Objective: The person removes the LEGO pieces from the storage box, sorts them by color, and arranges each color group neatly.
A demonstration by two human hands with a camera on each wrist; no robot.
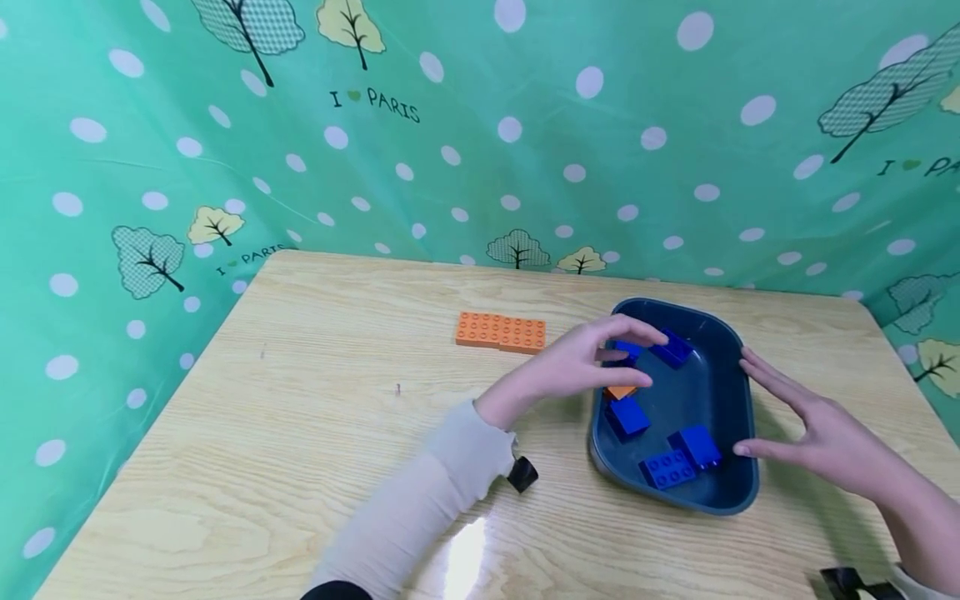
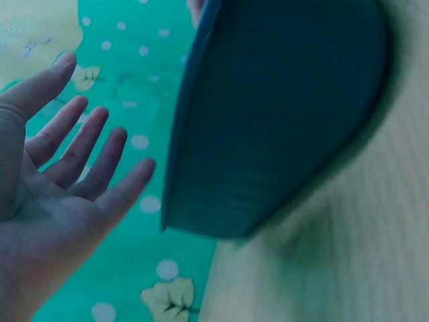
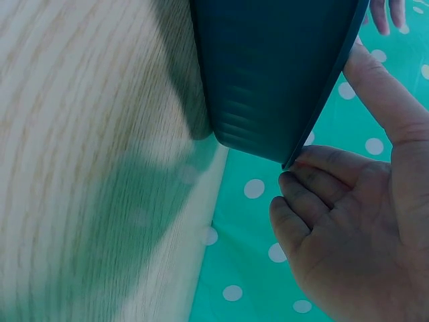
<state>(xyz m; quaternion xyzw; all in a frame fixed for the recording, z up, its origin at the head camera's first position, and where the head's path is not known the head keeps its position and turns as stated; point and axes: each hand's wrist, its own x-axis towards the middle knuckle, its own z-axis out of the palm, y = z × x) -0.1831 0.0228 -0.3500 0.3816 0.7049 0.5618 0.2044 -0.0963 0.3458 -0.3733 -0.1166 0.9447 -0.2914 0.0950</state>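
Note:
A dark blue plastic bin holds several blue toy bricks and an orange brick. Over its left side reaches my left hand, fingers spread and nothing between them; the left wrist view shows the palm beside the bin's outer wall. At the right rim is my right hand, thumb and fingertips against the edge, fingers mostly straight. Part of the orange brick is hidden behind the left hand. Two orange bricks lie end to end on the table, left of the bin.
The light wood table carries the bin near its right side. Behind and beside it hangs a green polka-dot cloth printed with trees. A black strap end sticks out from the left sleeve.

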